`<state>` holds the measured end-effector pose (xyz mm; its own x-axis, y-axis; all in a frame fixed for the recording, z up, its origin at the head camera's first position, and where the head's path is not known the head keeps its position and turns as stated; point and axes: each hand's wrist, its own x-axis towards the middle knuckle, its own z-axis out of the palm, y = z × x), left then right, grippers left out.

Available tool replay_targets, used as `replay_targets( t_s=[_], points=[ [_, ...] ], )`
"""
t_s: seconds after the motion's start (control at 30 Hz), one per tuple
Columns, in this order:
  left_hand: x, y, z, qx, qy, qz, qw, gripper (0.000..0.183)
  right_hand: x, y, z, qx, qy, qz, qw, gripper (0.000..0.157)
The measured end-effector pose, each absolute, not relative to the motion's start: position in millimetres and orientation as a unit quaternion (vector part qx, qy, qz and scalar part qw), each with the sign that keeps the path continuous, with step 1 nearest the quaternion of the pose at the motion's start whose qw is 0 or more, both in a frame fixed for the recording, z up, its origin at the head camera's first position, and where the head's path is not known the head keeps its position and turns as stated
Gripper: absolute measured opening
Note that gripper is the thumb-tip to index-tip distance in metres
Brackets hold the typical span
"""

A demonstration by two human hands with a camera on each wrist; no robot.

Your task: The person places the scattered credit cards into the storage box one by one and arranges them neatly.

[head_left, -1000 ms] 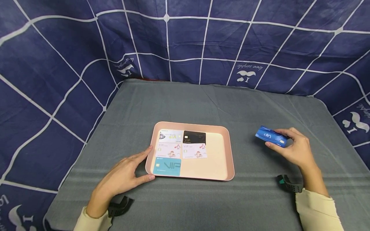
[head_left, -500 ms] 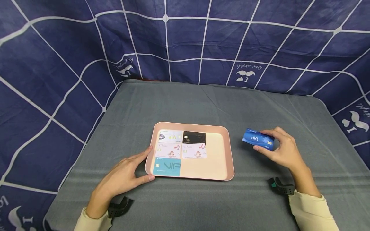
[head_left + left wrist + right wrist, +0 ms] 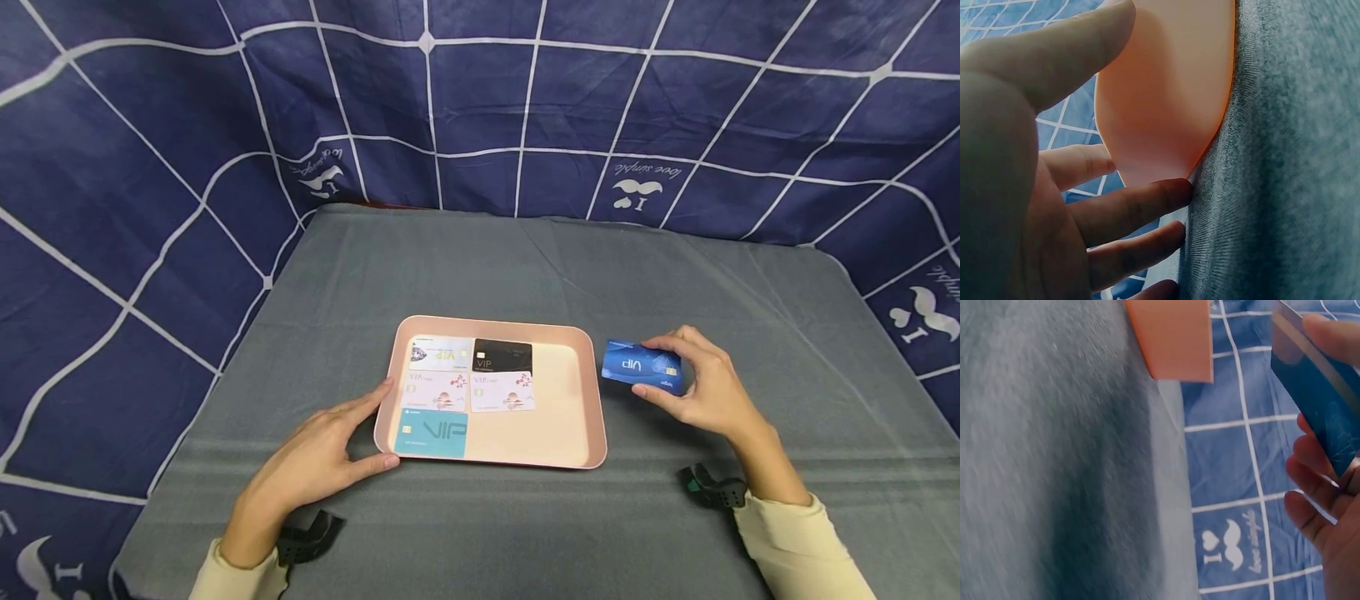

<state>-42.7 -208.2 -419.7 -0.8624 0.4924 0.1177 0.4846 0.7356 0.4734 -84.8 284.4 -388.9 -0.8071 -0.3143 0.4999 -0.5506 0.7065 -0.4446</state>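
My right hand (image 3: 701, 383) pinches a blue VIP card (image 3: 637, 365) between thumb and fingers, just off the right rim of a pink tray (image 3: 596, 400). In the right wrist view the blue card (image 3: 1319, 387) stands tilted in the fingers. My left hand (image 3: 322, 454) rests at the tray's left end, fingers and thumb extended along its rim. Inside the tray lie a white VIP card (image 3: 441, 354), a black card (image 3: 502, 357), two white-pink cards with flowers, one on the left (image 3: 435, 392) and one beside it (image 3: 502, 392), and a teal card (image 3: 433, 433) at the front left.
A grey cloth (image 3: 480, 533) covers the table under the tray. Blue curtains (image 3: 480, 100) with white grid lines hang behind it and at both sides. Each wrist wears a black strap, such as the one on the right (image 3: 712, 487).
My right hand has carried the blue card leftward, close to the tray's right rim. The left hand stays at the tray's left end, and the cards inside lie as before.
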Motion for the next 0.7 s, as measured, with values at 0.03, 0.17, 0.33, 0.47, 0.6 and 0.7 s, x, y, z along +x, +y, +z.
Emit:
replay_targets(
  t_s=[0.03,0.17,0.33,0.47,0.6,0.7],
  points=[
    [-42.7,-208.1,-419.7,0.261,0.932,0.252,0.008,0.090,-86.0,282.6,-389.2,0.251,-0.899,0.302,0.196,0.056],
    [-43.0,-208.0,-419.3,0.261,0.932,0.253,0.008,0.091,-89.8,275.2,-389.6,0.285,-0.887,0.309,0.192,0.055],
    [-42.3,-207.8,-418.3,0.259,0.933,0.251,0.003,0.090,-95.9,263.7,-387.9,0.310,-0.876,0.320,0.184,0.052],
    [-42.7,-206.9,-418.4,0.262,0.933,0.246,0.002,0.090,-100.6,252.5,-388.2,0.322,-0.874,0.319,0.177,0.051],
    [-43.2,-206.3,-418.5,0.261,0.933,0.248,0.003,0.090,-102.3,237.8,-388.1,0.332,-0.875,0.313,0.164,0.054],
    [-43.5,-206.2,-418.2,0.258,0.934,0.249,0.005,0.090,-100.7,225.7,-385.9,0.339,-0.880,0.302,0.138,0.056]
  ],
)
